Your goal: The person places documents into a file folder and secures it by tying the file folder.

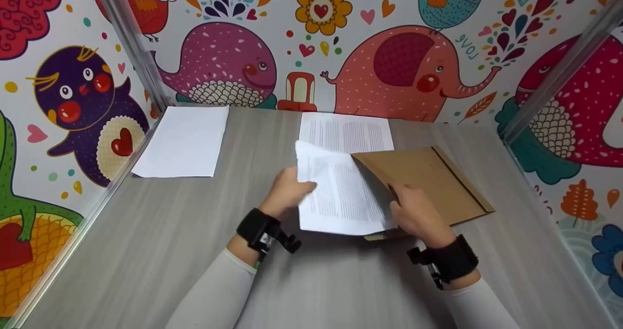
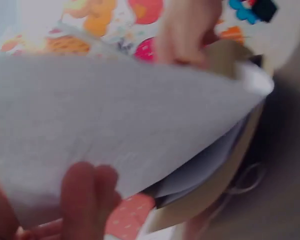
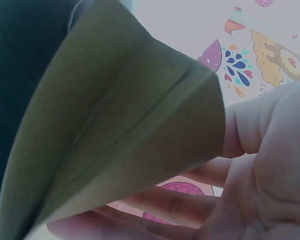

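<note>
**While gripping a brown envelope (image 1: 445, 175) on one side, holding printed paper (image 1: 336, 192) at its mouth on the other**

Pinched in the left hand (image 1: 287, 192) by its left edge, printed paper, slightly bowed; cannot tell whether one sheet or several. Between the two grips, text side up, with its right part reaching under the envelope's raised upper layer. Held by the edge of that layer in the right hand (image 1: 421, 217), the envelope, spreading to the right of and beyond this grip. Past both grips, flat on the grey table (image 1: 155, 251), a second printed sheet (image 1: 348, 130). Well off to the left of the left grip and beyond it, blank-looking white paper (image 1: 187, 141). Farthest, a patterned wall (image 1: 379, 90).

Probably at the step of passing paper through the mouth; cannot tell whether inward or outward. Likely needed next: a wide gap under the right grip and a level slide from the left, without snagging the corner.
</note>
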Demonstrator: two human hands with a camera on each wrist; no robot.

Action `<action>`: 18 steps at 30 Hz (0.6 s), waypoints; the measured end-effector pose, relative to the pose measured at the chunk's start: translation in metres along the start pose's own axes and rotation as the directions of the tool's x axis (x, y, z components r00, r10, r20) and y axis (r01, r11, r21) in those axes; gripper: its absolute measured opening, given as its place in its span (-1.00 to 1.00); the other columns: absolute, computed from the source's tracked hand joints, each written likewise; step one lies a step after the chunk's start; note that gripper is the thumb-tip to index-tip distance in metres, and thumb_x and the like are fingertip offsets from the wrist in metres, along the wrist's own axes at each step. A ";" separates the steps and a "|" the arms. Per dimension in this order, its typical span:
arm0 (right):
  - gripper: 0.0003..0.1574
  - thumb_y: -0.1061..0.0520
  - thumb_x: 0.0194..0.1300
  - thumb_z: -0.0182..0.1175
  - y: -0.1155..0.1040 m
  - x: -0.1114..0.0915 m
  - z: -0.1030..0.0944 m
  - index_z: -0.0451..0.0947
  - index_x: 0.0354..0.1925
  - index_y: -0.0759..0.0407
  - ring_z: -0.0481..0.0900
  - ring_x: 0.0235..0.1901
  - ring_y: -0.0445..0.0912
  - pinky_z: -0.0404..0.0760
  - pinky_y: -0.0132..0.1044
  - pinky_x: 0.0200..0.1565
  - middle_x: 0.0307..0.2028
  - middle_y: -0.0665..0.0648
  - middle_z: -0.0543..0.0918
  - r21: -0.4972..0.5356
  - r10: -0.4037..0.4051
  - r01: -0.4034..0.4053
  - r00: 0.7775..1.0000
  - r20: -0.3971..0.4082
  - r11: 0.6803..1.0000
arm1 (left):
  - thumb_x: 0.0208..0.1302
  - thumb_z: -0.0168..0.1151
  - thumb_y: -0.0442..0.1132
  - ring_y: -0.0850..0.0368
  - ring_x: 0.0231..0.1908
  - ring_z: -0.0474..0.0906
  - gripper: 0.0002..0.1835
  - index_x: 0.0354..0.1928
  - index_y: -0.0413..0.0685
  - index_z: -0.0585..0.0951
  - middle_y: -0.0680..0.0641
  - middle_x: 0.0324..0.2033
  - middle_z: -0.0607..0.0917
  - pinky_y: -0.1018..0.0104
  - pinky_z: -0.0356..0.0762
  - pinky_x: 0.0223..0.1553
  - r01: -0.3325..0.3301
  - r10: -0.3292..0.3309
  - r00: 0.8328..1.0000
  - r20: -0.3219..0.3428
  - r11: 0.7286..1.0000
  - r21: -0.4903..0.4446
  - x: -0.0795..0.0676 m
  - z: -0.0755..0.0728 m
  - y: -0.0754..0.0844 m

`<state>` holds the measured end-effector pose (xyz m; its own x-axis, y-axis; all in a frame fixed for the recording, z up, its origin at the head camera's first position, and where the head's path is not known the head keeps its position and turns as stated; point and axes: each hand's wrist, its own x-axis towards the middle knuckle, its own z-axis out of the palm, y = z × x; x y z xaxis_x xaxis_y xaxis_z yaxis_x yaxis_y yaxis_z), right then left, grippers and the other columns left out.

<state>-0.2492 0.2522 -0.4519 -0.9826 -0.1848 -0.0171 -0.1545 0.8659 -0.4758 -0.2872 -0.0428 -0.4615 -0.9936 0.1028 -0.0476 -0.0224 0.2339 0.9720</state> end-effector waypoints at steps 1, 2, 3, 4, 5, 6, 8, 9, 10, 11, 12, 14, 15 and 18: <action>-0.30 0.22 0.49 -0.10 0.001 0.001 0.000 0.29 0.51 0.46 0.58 0.18 0.30 0.55 0.26 0.25 0.35 0.54 0.51 0.006 0.005 -0.005 1.000 0.005 1.000 | 0.28 0.26 -0.46 -0.09 -0.06 0.78 -0.61 0.15 -0.34 0.66 -0.29 0.04 0.79 0.13 0.77 -0.01 0.010 -0.010 1.000 0.004 1.000 -0.012 0.001 -0.005 0.001; -0.30 0.21 0.51 -0.11 0.002 0.001 -0.001 0.29 0.51 0.46 0.57 0.23 0.32 0.54 0.27 0.28 0.37 0.54 0.50 0.008 0.005 -0.005 1.000 0.008 1.000 | 0.28 0.25 -0.48 -0.09 -0.05 0.78 -0.60 0.17 -0.36 0.65 -0.30 0.05 0.78 0.14 0.77 -0.01 0.021 -0.021 1.000 0.008 1.000 -0.023 0.003 -0.008 0.002; -0.30 0.20 0.51 -0.12 0.003 0.001 -0.002 0.28 0.52 0.46 0.55 0.28 0.36 0.51 0.29 0.31 0.39 0.55 0.48 0.007 0.003 -0.003 1.000 0.008 1.000 | 0.28 0.24 -0.50 -0.11 -0.05 0.79 -0.59 0.18 -0.39 0.63 -0.32 0.05 0.78 0.15 0.77 -0.03 0.033 -0.032 0.999 0.016 0.999 -0.039 0.004 -0.012 0.003; -0.31 0.20 0.52 -0.12 0.004 0.002 -0.002 0.29 0.51 0.47 0.52 0.33 0.38 0.50 0.31 0.33 0.40 0.55 0.47 0.003 0.001 -0.001 1.000 0.007 1.000 | 0.27 0.22 -0.52 -0.11 -0.05 0.79 -0.57 0.20 -0.41 0.62 -0.34 0.06 0.77 0.16 0.78 -0.06 0.041 -0.039 0.999 0.024 0.998 -0.053 0.005 -0.014 0.004; -0.31 0.20 0.52 -0.12 0.005 0.002 -0.003 0.29 0.51 0.47 0.49 0.36 0.40 0.48 0.32 0.35 0.40 0.56 0.47 -0.001 -0.001 0.001 1.000 0.003 1.000 | 0.26 0.19 -0.54 -0.11 -0.06 0.79 -0.55 0.22 -0.44 0.60 -0.35 0.06 0.76 0.18 0.78 -0.08 0.047 -0.045 0.998 0.033 0.997 -0.068 0.006 -0.016 0.004; -0.32 0.21 0.52 -0.12 0.006 0.003 -0.003 0.32 0.49 0.47 0.48 0.37 0.42 0.48 0.33 0.35 0.38 0.56 0.49 -0.005 -0.007 0.007 1.000 -0.005 1.000 | 0.24 0.17 -0.56 -0.10 -0.06 0.78 -0.54 0.22 -0.47 0.59 -0.37 0.06 0.76 0.21 0.77 -0.11 0.050 -0.047 0.998 0.040 0.996 -0.078 0.006 -0.018 0.004; -0.36 0.22 0.51 -0.11 0.008 0.003 -0.004 0.38 0.43 0.47 0.53 0.31 0.41 0.51 0.32 0.30 0.32 0.54 0.56 -0.013 -0.015 0.015 1.000 -0.023 1.000 | 0.21 0.13 -0.59 -0.08 -0.09 0.77 -0.53 0.20 -0.50 0.58 -0.38 0.04 0.76 0.25 0.76 -0.16 0.046 -0.041 0.998 0.046 0.994 -0.098 0.006 -0.020 0.005; -0.39 0.22 0.50 -0.11 0.009 0.004 -0.005 0.43 0.39 0.46 0.57 0.27 0.39 0.54 0.31 0.26 0.27 0.53 0.59 -0.018 -0.017 0.017 0.999 -0.032 1.000 | 0.20 0.12 -0.60 -0.08 -0.10 0.77 -0.53 0.19 -0.51 0.59 -0.39 0.04 0.76 0.26 0.75 -0.18 0.040 -0.035 0.998 0.047 0.993 -0.110 0.006 -0.021 0.005; -0.42 0.22 0.49 -0.11 0.009 0.004 -0.005 0.46 0.35 0.45 0.60 0.21 0.36 0.56 0.29 0.22 0.21 0.51 0.63 -0.021 -0.016 0.015 0.999 -0.040 1.000 | 0.18 0.10 -0.62 -0.08 -0.11 0.77 -0.53 0.18 -0.51 0.60 -0.39 0.03 0.76 0.26 0.75 -0.20 0.032 -0.026 0.999 0.047 0.992 -0.120 0.005 -0.021 0.005; -0.44 0.22 0.49 -0.10 0.010 0.004 -0.006 0.48 0.31 0.44 0.62 0.16 0.33 0.58 0.27 0.18 0.17 0.49 0.65 -0.021 -0.016 0.015 0.999 -0.044 1.000 | 0.17 0.09 -0.63 -0.08 -0.11 0.78 -0.53 0.17 -0.51 0.60 -0.39 0.02 0.77 0.26 0.75 -0.21 0.025 -0.019 0.999 0.043 0.991 -0.131 0.005 -0.021 0.005; -0.47 0.23 0.48 -0.10 0.010 0.004 -0.006 0.51 0.27 0.43 0.63 0.11 0.30 0.58 0.25 0.14 0.13 0.47 0.67 -0.024 -0.017 0.016 0.999 -0.050 1.000 | 0.17 0.08 -0.63 -0.09 -0.11 0.78 -0.53 0.16 -0.50 0.61 -0.38 0.02 0.77 0.26 0.75 -0.20 0.020 -0.014 0.999 0.040 0.989 -0.145 0.004 -0.020 0.005; -0.50 0.23 0.47 -0.10 0.010 0.003 -0.007 0.52 0.22 0.42 0.64 0.08 0.28 0.59 0.23 0.11 0.10 0.45 0.68 -0.029 -0.016 0.015 0.998 -0.053 0.999 | 0.18 0.08 -0.64 -0.11 -0.09 0.79 -0.53 0.16 -0.50 0.61 -0.38 0.02 0.78 0.22 0.78 -0.18 0.011 -0.004 0.999 0.041 0.983 -0.183 0.002 -0.016 0.005; -0.49 0.23 0.47 -0.10 0.010 0.003 -0.008 0.51 0.24 0.42 0.64 0.08 0.28 0.59 0.22 0.12 0.11 0.45 0.68 -0.028 -0.017 0.015 0.998 -0.052 0.999 | 0.17 0.07 -0.64 -0.13 -0.07 0.80 -0.53 0.16 -0.50 0.61 -0.38 0.03 0.78 0.20 0.79 -0.16 0.008 0.000 0.999 0.044 0.980 -0.198 0.001 -0.013 0.005; -0.44 0.23 0.46 -0.10 0.009 0.001 -0.010 0.47 0.31 0.43 0.63 0.13 0.31 0.58 0.24 0.16 0.16 0.48 0.66 -0.026 -0.016 0.014 0.999 -0.050 1.000 | 0.18 0.06 -0.63 -0.15 -0.05 0.80 -0.53 0.17 -0.49 0.60 -0.39 0.04 0.77 0.18 0.80 -0.13 -0.005 0.019 0.998 0.060 0.973 -0.229 -0.002 -0.002 0.004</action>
<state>-0.2529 0.2640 -0.4476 -0.9840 -0.1745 0.0346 -0.1711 0.8751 -0.4527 -0.2857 -0.0437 -0.4574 -0.9854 0.1645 -0.0431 -0.0427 0.0057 0.9991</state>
